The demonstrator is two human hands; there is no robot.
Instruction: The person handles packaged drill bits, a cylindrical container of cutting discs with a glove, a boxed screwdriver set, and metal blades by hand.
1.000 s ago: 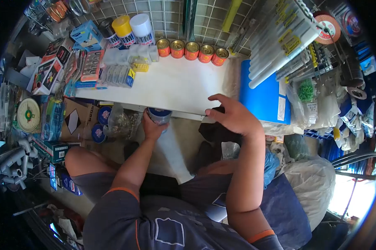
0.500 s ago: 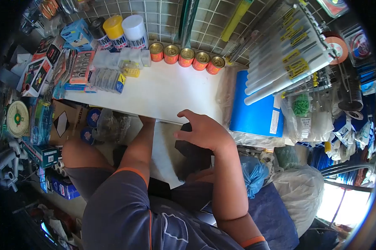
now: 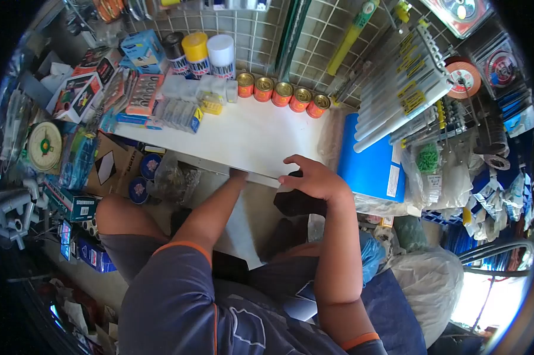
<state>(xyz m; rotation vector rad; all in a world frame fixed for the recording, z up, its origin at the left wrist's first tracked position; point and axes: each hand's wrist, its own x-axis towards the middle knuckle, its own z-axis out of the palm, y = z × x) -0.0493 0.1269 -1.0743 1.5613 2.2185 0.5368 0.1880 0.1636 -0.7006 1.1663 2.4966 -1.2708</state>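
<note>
My left forearm reaches down and forward to the front edge of the white shelf (image 3: 267, 142). Only the back of my left hand (image 3: 238, 173) shows there, since its fingers are hidden beneath the shelf. At the shelf's front edge, farther right, is my right hand (image 3: 317, 179), with thumb and forefinger spread apart. A dark shape (image 3: 300, 203) lies directly below and behind this hand; I cannot tell what it is. Small red cans (image 3: 283, 94) with gold lids stand in a row at the back of the shelf.
Spray cans (image 3: 221, 56) and packaged goods (image 3: 181, 112) fill the shelf's left side. A blue roll or sheet (image 3: 367, 165) stands to the right, below hanging clear tubes (image 3: 397, 94). A dial scale (image 3: 45, 145) and cardboard box (image 3: 106, 165) are at left.
The view has shifted, so the shelf and goods appear farther right and lower. My right hand has moved slightly right and up in the view. My left hand stays at the shelf's underside.
</note>
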